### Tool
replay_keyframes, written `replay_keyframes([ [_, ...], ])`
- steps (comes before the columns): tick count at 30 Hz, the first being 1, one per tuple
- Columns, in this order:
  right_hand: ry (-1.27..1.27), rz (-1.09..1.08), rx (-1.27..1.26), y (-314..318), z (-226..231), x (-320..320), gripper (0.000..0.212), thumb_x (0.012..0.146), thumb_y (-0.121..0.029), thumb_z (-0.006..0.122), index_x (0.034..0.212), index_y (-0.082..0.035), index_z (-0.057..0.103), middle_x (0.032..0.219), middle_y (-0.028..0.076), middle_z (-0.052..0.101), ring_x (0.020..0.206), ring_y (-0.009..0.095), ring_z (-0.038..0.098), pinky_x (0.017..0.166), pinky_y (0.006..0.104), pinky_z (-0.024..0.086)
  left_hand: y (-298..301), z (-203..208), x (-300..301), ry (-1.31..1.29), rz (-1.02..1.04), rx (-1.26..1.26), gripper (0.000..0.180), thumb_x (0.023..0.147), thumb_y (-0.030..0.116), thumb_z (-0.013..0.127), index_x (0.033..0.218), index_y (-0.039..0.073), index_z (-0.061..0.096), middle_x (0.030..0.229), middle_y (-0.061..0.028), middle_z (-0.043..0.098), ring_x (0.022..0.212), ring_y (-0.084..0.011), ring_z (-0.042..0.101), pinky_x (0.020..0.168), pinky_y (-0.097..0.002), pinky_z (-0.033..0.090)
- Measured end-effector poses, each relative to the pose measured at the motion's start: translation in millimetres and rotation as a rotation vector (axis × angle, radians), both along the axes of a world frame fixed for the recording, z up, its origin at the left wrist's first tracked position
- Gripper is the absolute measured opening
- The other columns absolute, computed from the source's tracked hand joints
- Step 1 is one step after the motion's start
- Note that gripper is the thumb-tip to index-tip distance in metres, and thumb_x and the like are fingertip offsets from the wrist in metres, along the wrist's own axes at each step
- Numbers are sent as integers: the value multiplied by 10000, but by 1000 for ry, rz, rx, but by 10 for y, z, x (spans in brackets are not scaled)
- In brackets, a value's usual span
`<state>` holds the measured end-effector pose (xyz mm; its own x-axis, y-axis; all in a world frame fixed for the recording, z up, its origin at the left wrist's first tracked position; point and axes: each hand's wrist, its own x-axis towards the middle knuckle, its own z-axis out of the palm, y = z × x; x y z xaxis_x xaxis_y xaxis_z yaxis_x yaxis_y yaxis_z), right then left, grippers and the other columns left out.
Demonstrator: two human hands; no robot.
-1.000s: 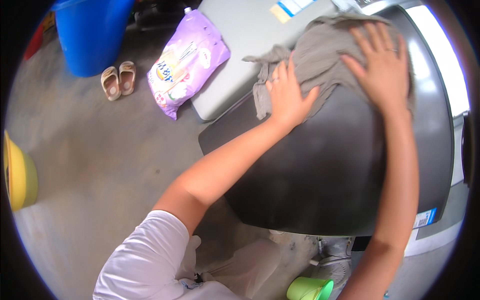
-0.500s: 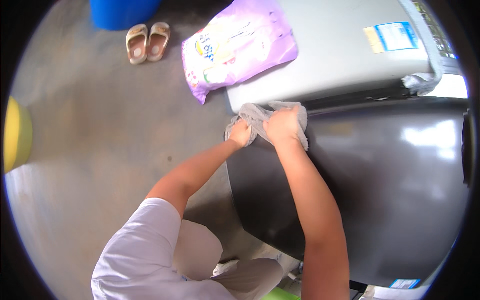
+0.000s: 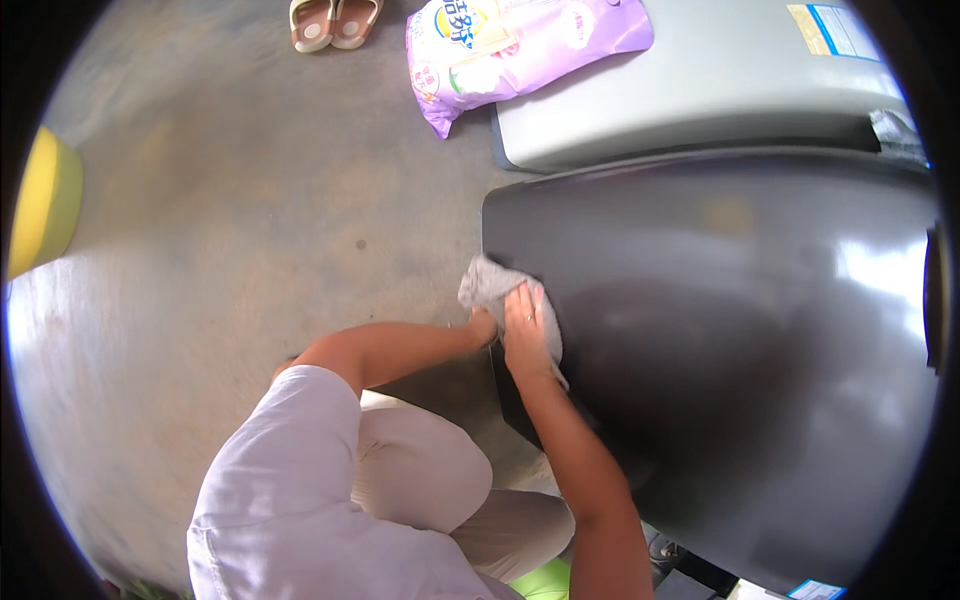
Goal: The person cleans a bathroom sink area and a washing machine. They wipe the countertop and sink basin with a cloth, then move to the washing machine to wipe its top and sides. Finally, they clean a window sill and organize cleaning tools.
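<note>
A grey cloth (image 3: 486,281) is draped over the left edge of a large, dark, glossy panel (image 3: 700,300). My right hand (image 3: 527,330) lies on the cloth with its fingers stretched flat, pressing it to the panel's surface; a ring shows on one finger. Just left of it, my left hand (image 3: 483,327) is at the panel's edge beside the cloth. Its fingers look curled, and what they grip is hidden by the edge and the cloth.
Beyond the panel stands a light grey boxy thing (image 3: 690,75) with a purple plastic package (image 3: 545,55) against it. Pink and white slippers (image 3: 335,22) rest on the concrete floor (image 3: 250,200). At the far left is a yellow container (image 3: 45,205).
Both hands and the cloth have moved nearer along the panel's left edge. My right hand has gone from gripping the cloth to lying flat on it. The view has shifted.
</note>
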<state>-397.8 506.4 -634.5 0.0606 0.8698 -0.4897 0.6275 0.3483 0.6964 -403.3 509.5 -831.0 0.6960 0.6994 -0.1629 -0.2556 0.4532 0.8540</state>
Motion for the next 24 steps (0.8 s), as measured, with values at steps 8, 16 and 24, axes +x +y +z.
replay_keyframes([
  [8,13,102,-312,-1327,28,-104,645,918,-337,422,1417,68,372,1511,179,318,1433,346,209,1192,513,97,-1025,287,-655,387,-867,-719,422,976,282,423,1329,56,472,1317,-98,521,1173,-225,491,1023,-344,385],
  [16,-63,107,-72,-1216,452,-143,647,922,-342,412,1410,82,377,1517,202,300,1435,354,206,1194,494,115,-443,1374,-618,370,-476,-739,511,974,472,418,1293,89,528,1333,-91,559,1185,-252,548,1025,-421,417],
  [24,18,-232,283,-35,1621,-325,598,948,-239,359,1463,54,282,1571,135,221,1464,291,155,1221,422,52,807,2964,-458,-126,-36,-711,537,980,549,388,1188,103,604,1204,-58,630,1114,-223,579,996,-425,445],
])
